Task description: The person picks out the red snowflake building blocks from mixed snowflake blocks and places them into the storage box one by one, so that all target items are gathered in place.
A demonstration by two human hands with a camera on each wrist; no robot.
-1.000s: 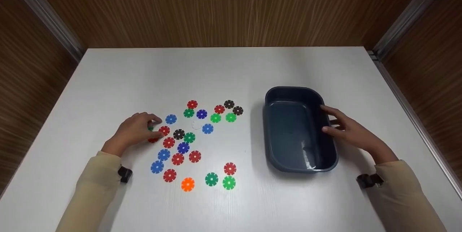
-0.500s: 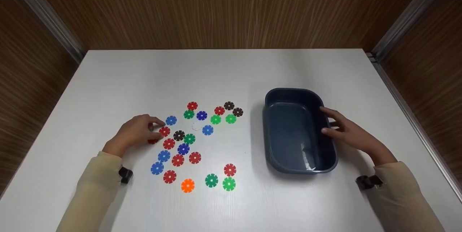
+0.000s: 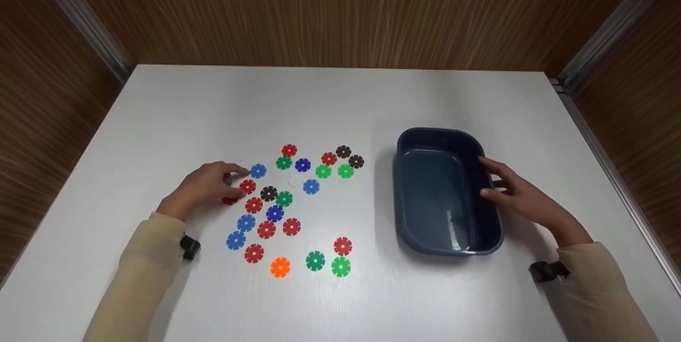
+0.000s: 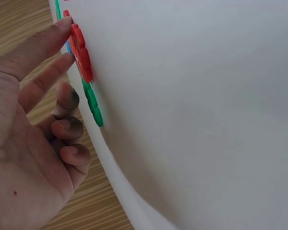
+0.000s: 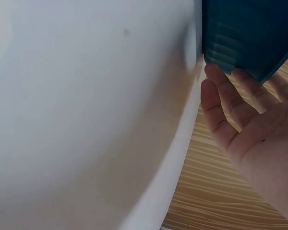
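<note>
Flat, notched plastic discs in several colours lie left of centre on the white table. In the head view my left hand (image 3: 205, 188) is low over the left edge of this group, its thumb by a red disc (image 3: 248, 187) and its index fingertip at a blue disc (image 3: 258, 171). The left wrist view shows fingertips against a red disc (image 4: 84, 55), with a green disc (image 4: 92, 103) under the other fingers. My right hand (image 3: 524, 198) holds the right rim of a dark blue bin (image 3: 436, 193), thumb and index over it, other fingers against the outside (image 5: 245, 93).
A black disc (image 3: 268, 193), an orange disc (image 3: 280, 267) and a pale clear disc (image 3: 295, 181) lie among the others. Wood-grain panels (image 3: 340, 12) stand behind the white table (image 3: 340, 310) and at both sides. Nothing shows inside the bin.
My left hand has shifted slightly right, its index finger now reaching the blue disc; the green disc under it is now mostly hidden. My right hand stays at the bin. The head view has shifted slightly.
</note>
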